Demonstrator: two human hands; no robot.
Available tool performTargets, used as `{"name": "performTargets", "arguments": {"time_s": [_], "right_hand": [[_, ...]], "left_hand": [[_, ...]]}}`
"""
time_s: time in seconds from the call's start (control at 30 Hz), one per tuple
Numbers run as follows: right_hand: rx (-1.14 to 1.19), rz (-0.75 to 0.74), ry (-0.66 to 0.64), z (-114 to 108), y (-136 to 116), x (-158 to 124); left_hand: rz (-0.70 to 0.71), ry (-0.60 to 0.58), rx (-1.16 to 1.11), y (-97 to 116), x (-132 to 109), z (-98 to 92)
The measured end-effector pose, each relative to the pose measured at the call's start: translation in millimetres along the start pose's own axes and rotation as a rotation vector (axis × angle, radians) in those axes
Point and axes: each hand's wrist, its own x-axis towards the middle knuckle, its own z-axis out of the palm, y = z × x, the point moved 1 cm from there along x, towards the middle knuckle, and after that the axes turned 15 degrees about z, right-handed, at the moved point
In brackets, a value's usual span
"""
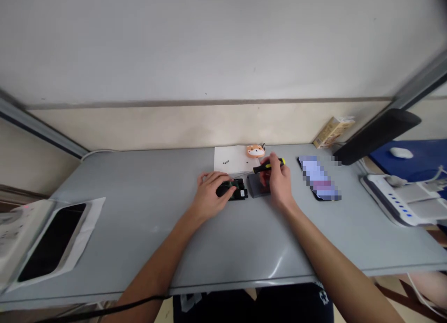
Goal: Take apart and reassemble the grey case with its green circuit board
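In the head view, my left hand (212,195) is closed on a small black device with an exposed green circuit board (239,189), steadying it on the table. My right hand (278,179) grips a black and yellow screwdriver (262,167), its thin shaft pointing left toward the board. Beneath the right hand lies a dark flat panel (255,185), partly covered by the fingers. Just behind, several tiny dark screws (226,162) rest on a white sheet of paper (220,152).
An orange animal-faced case (255,151) sits at the paper's back edge. To the right lie a lit phone (318,178), a power strip (394,202), a dark upright object (377,136) and a small box (333,131). A black-screened tablet (52,241) lies left.
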Motion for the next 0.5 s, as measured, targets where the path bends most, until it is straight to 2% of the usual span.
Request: {"name": "performTargets", "arguments": {"time_s": [0.13,0.33,0.5], "right_hand": [[-0.006,0.007,-0.006,0.9,2.5,-1.6],[-0.023,-0.003,-0.025,-0.3,4.8,-0.3],[-0.019,-0.007,-0.017,0.8,4.3,-0.9]], "left_hand": [[-0.029,0.060,0.016,-2.5,-0.2,-0.1],[-0.047,0.053,0.016,-3.9,-0.9,-1.1],[-0.010,0.076,0.066,-5.6,-1.2,-1.8]]}}
